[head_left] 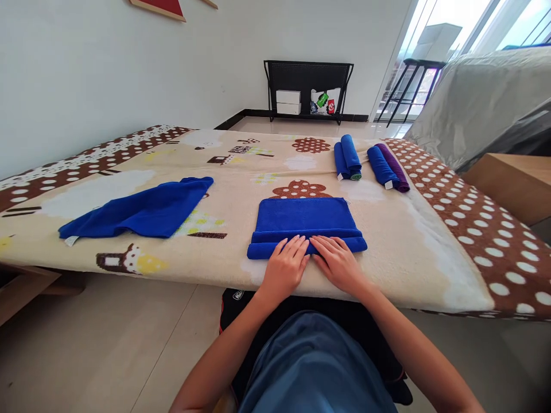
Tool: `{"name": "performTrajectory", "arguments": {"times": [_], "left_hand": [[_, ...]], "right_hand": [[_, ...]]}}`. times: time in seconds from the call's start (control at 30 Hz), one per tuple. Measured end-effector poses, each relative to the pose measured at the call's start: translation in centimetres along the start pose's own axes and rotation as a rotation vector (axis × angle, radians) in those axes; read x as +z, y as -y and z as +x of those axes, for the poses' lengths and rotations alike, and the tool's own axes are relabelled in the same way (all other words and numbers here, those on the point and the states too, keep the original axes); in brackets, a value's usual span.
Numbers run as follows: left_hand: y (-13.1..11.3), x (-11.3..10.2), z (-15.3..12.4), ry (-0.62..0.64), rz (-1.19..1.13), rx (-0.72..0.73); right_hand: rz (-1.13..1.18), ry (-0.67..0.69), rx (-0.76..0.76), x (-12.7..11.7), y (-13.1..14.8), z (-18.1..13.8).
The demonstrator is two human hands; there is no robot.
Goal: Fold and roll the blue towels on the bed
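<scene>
Against a white wall (107,74), near a black rack (307,71) on the far side, leaning over a cream blanket (400,229) with brown dotted borders. Spread at its near side, straight ahead: a blue towel (306,214), flat toward the far end, gathered into a thick band along the near edge. Pressing on that band with the left hand (284,265) and the right hand (338,261), both laid flat, fingers stretched out, tips nearly meeting at the middle; bearing down on the fabric rather than clutching it.

Seems to be at the rolling step, with much of the length yet to be taken up. Calls next for pushing the band away with even pressure, keeping both ends level. Could skew if driven harder on one side, or loosen if not tucked tight.

Lying well off to the left: a loose blue cloth (142,209), rumpled, probably awaiting the same treatment. Placed beyond the towel to the right, in touching pairs, apparently finished: two blue rolls (350,152), one showing green at its end, and another blue roll (381,165) beside a purple roll (395,166).
</scene>
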State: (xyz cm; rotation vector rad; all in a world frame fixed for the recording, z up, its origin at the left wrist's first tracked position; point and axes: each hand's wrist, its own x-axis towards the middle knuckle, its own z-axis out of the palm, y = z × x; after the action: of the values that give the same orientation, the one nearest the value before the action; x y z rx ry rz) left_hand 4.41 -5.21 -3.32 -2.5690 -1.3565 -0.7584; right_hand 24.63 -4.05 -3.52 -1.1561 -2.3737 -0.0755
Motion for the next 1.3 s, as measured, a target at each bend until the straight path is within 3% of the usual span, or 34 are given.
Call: {"name": "performTrajectory", "arguments": {"times": [0.27,0.43,0.57,0.63,0.77,0.93,1.07,1.2,1.3], "left_hand": [[5.8,-1.8,-2.3,-0.007,0.111,-0.281],[3.9,-1.7,-1.8,-0.058,0.129,-0.272],[1.1,-0.4,0.7,0.063,0.021,-0.048],[0.4,0.3,1.8,0.104,0.005,-0.035],[1.0,0.7,2.4,0.098,0.036,-0.195],[4.0,-0.7,0.4,0.047,0.115,-0.4],[4.9,-1.5,-0.8,-0.009,0.196,-0.49],[3.0,-1.0,0.4,0.029,0.183,-0.359],[1.0,0.0,2.2,0.13,0.067,-0.169]], "right_hand": [[-0.178,-0.043,0.317,-1.2,-4.9,-2.2],[-0.255,-0.091,0.35,-1.1,-3.2,-1.9],[-0.067,-0.02,0.164,0.0,0.0,0.7],[-0.028,0.013,0.137,0.7,0.7,1.8],[-0.067,-0.016,0.261,1.0,-0.5,2.4],[-0.166,-0.002,0.468,-0.2,-4.4,0.1],[-0.231,-0.006,0.511,-0.9,-5.3,-1.0],[-0.201,-0.054,0.438,-0.5,-2.8,0.7],[-0.06,0.029,0.282,0.5,-0.1,2.7]]}}
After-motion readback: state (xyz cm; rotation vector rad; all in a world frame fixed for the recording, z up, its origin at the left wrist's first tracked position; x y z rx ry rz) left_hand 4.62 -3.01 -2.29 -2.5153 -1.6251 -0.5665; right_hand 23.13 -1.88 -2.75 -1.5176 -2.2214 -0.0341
